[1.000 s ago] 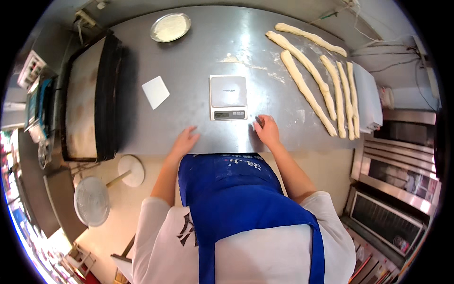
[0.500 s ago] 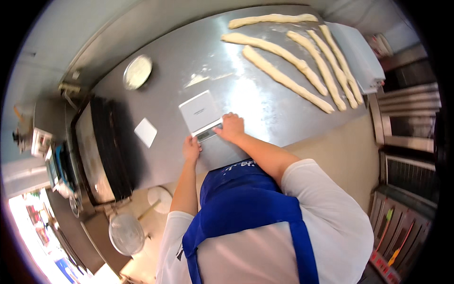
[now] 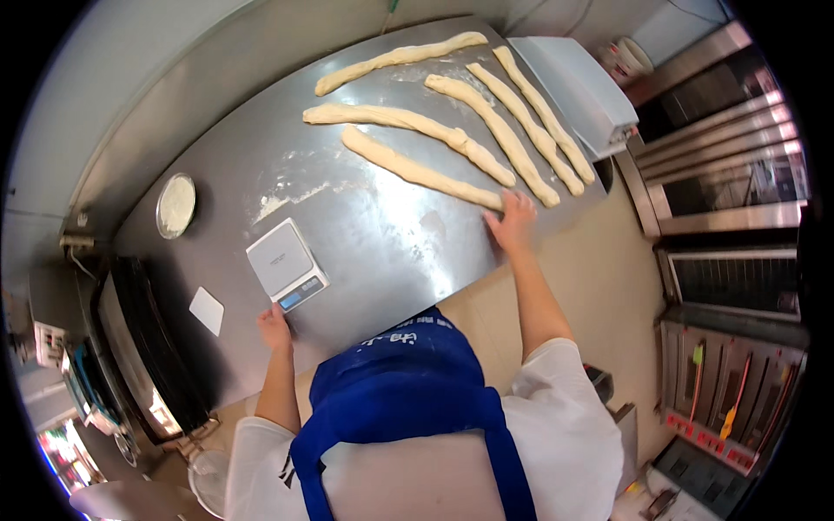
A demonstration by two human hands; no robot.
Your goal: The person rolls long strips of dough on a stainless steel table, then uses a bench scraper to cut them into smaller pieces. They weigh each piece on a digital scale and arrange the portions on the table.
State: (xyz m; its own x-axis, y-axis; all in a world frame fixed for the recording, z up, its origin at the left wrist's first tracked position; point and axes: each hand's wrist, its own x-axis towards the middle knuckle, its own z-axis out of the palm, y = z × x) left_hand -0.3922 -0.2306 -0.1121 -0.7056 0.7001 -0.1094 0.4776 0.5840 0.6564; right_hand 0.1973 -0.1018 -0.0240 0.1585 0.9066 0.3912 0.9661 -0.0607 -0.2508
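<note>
Watching from afar, I see the right hand [image 3: 514, 219] loosely spread, fingertips at the end of the nearest dough strip [image 3: 419, 172] on the table [image 3: 360, 247]. The left hand [image 3: 274, 328] has bent fingers by the white scale [image 3: 280, 258]. I can't tell if either pinches anything.

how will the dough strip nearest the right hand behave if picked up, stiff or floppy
The dough strip at the right hand looks long and thin, so it would probably sag if lifted by one end. Its uneven, soft-looking surface suggests it may stretch or dent under a firm grip. White powder on the table might limit sticking.
</note>
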